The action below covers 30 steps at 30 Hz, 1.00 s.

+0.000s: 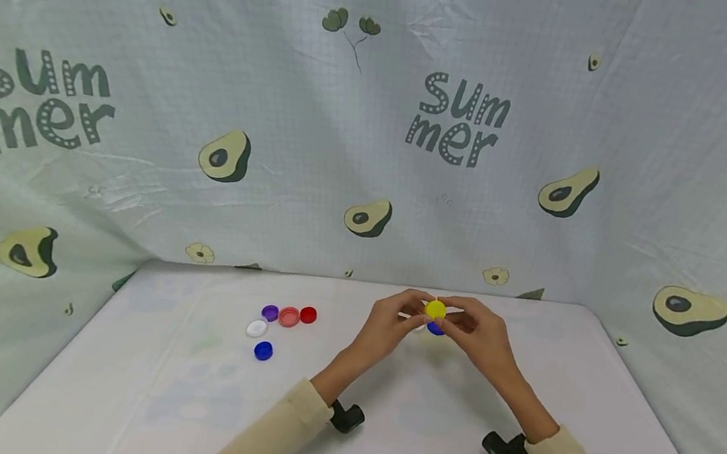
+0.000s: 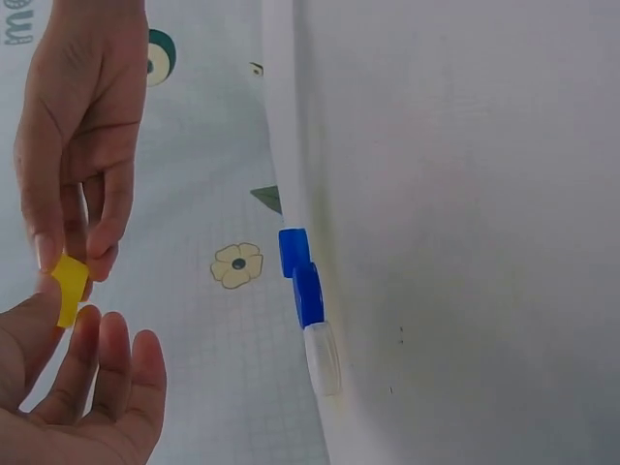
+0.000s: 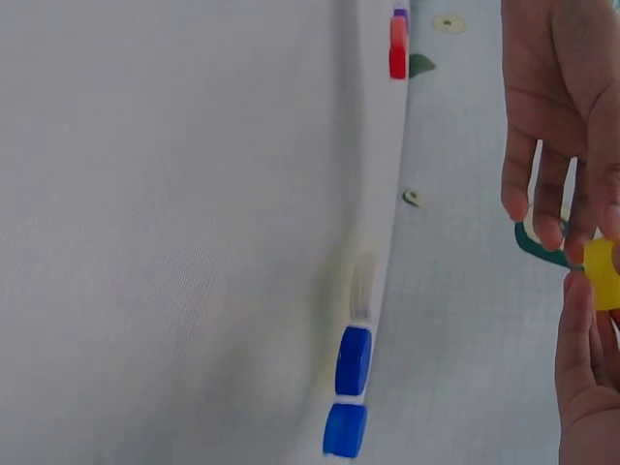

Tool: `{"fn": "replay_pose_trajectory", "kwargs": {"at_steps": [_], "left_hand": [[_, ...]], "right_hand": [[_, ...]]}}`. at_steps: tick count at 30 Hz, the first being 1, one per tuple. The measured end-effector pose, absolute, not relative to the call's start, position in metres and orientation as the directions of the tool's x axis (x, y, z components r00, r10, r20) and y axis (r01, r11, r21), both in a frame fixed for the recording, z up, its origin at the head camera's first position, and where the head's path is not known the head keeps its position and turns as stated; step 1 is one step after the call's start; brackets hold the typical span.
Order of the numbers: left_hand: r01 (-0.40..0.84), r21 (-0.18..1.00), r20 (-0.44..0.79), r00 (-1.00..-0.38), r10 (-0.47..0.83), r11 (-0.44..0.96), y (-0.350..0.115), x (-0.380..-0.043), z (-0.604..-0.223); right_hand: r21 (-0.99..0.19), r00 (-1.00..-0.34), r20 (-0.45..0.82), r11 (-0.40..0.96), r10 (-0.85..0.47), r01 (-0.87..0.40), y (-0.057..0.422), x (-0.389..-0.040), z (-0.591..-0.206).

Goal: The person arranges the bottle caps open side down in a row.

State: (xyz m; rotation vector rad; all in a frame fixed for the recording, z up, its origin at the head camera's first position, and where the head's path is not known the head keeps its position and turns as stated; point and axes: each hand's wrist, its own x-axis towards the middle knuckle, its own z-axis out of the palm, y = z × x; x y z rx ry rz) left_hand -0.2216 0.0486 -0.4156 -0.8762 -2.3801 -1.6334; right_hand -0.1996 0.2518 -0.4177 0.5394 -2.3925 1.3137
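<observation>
A small yellow bottle cap (image 1: 435,309) is held above the table between both hands' fingertips. My left hand (image 1: 394,323) pinches it from the left, and my right hand (image 1: 476,333) pinches the opposite side. In the left wrist view the yellow cap (image 2: 70,289) sits between the two sets of fingers; the right wrist view cuts it off at the edge. Beneath the hands, a blue cap (image 1: 436,329) shows partly in the head view. The right wrist view shows two blue caps, one nearer (image 3: 345,430) and one (image 3: 354,360) beside a whitish cap (image 3: 362,288).
To the left on the white table (image 1: 203,422) lie a purple cap (image 1: 270,312), a pink cap (image 1: 289,317), a red cap (image 1: 308,315), a white cap (image 1: 256,328) and a blue cap (image 1: 263,351). A printed sheet (image 1: 293,132) hangs behind the table.
</observation>
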Motion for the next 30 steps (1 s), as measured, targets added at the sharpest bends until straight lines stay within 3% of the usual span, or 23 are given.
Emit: {"fn": "replay_pose_trajectory", "kwargs": {"at_steps": [10,18,30], "left_hand": [[0.514,0.825,0.384,-0.815,0.433,0.236,0.069,-0.227,-0.412],[0.505,0.791,0.278,-0.800,0.532,0.346,0.083,-0.235,-0.408],[0.536,0.743,0.240,-0.773,0.587,0.402,0.117,-0.264,-0.414]], "right_hand": [[-0.656,-0.849,0.495,0.561,-0.186,-0.505,0.277,-0.202,-0.417],[-0.682,-0.876,0.447,0.565,-0.179,-0.464,0.295,-0.203,-0.418],[-0.660,-0.908,0.381,0.636,-0.176,-0.400,0.328,-0.218,-0.423]]}}
